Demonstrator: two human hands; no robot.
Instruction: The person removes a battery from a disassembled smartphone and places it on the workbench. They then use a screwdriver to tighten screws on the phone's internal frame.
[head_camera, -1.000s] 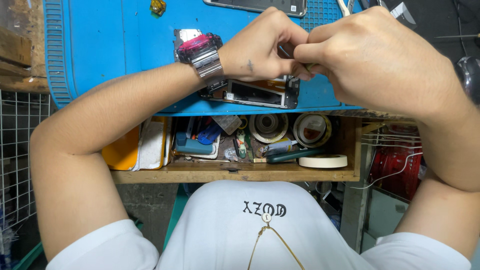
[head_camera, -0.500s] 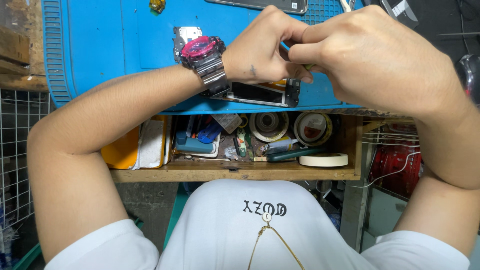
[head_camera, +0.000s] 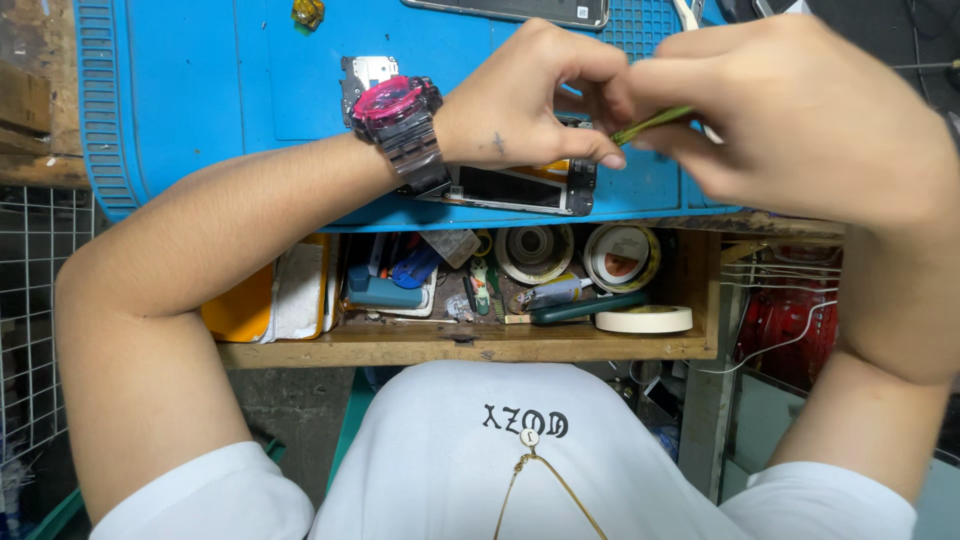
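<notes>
My left hand (head_camera: 530, 100), with a pink and grey watch (head_camera: 400, 125) on the wrist, pinches thumb and forefinger at the tip of a thin green tool (head_camera: 655, 122). My right hand (head_camera: 810, 120) is closed around the other end of that tool. Both hands hover over a blue work mat (head_camera: 220, 90). An opened phone frame (head_camera: 510, 188) lies on the mat just under my left hand, partly hidden by it.
A second phone (head_camera: 510, 10) lies at the mat's far edge, with a small yellow part (head_camera: 307, 12) nearby. Below the mat an open wooden drawer (head_camera: 470, 345) holds tape rolls (head_camera: 620, 255), a white tape ring (head_camera: 643, 319), tubes and small tools. A wire grid (head_camera: 30, 300) stands at left.
My right hand has drawn away to the right, so the green tool now shows between the hands. My left hand stays over the phone frame.
</notes>
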